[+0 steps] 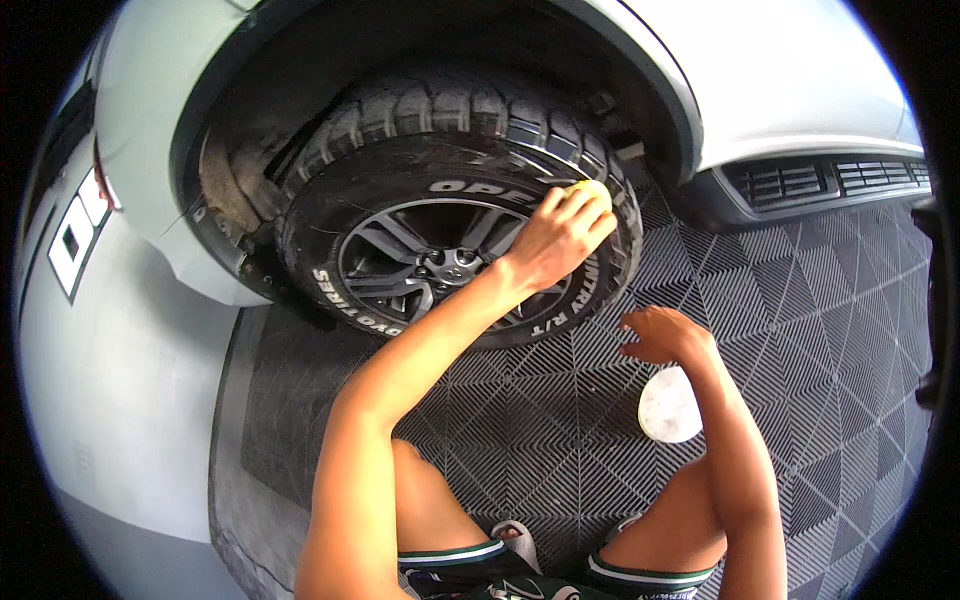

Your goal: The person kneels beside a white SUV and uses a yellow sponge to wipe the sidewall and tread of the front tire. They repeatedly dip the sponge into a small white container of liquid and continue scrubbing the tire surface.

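My left hand [564, 238] is shut on a yellow sponge [589, 193]. It presses the sponge to the upper right sidewall of a black Toyo tire [390, 171] with raised white lettering. Part of that lettering is hidden behind my fingers. Grey and black spokes fill the alloy wheel [455, 264] in the tire, partly covered by my left forearm. Nothing shows in my right hand [664, 335], which hovers to the right of the tire with thumb and fingers apart. Just below it on the floor is a round white tub or lid [670, 405], partly behind my right forearm.
A dark wheel arch [679, 112] of a light-coloured vehicle curves over the tire. The front bumper grille [784, 187] lies at right, the body panel [135, 360] at left. Ribbed black floor tiles [517, 420] spread beneath. My bent knees and slippers [517, 541] are at the bottom.
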The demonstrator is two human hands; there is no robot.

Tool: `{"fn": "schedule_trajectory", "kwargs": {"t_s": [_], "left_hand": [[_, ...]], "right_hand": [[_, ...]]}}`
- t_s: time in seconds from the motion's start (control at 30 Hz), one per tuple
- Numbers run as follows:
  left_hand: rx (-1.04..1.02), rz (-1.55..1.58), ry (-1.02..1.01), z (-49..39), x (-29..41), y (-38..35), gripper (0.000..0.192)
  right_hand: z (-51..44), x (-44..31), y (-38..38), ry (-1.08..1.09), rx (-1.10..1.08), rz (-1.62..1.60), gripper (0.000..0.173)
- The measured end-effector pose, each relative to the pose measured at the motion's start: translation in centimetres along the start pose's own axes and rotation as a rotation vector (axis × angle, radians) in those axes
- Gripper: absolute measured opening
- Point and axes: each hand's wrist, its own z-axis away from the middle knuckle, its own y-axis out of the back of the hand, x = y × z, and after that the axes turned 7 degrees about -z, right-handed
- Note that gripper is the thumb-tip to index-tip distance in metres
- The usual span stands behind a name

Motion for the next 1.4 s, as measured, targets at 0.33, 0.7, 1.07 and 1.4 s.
{"fn": "schedule_trajectory", "kwargs": {"t_s": [0.33, 0.7, 1.07, 1.4], "left_hand": [[0.393, -0.031, 0.317, 5.3, -5.4, 7.3, 0.026], [0.166, -0.416, 0.564, 19.8, -15.4, 8.9, 0.013], [0.642, -0.173, 0.817, 13.2, -12.1, 5.5, 0.019], [0.278, -0.543, 1.052, 31.9, -15.2, 5.7, 0.021]], "right_hand": [[-2.2, -0.9, -0.7, -0.025, -0.046, -0.008, 0.052], [-2.8, 0.7, -1.2, -0.002, -0.056, -0.022, 0.051], [-3.5, 0.1, -1.3, 0.024, -0.074, -0.022, 0.053], [-2.7, 0.3, -0.8, -0.111, -0.128, -0.052, 0.054]]}}
